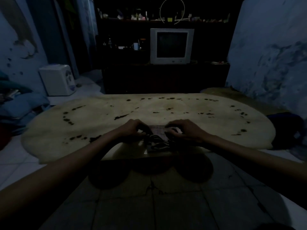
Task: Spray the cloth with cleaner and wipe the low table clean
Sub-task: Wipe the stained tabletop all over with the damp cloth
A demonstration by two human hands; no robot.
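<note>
Though the room is very dim, one white boxy appliance (58,79) shows on the floor at far left, with printing on its front too blurred to read. One pale oval tabletop (207,127), flecked with dark marks, spans the middle. On its near edge lies one checked cloth (157,136), partly flat and partly bunched. Two bare hands rest on it: the left hand (132,130) with fingers curled, pinching the cloth's left side, and the right hand (186,130) with fingers bent down, gripping its right side. Behind, one grey television (172,45) sits in a dark cabinet (166,78), a white mug (135,46) left of it; any lettering on the set is unreadable.
</note>
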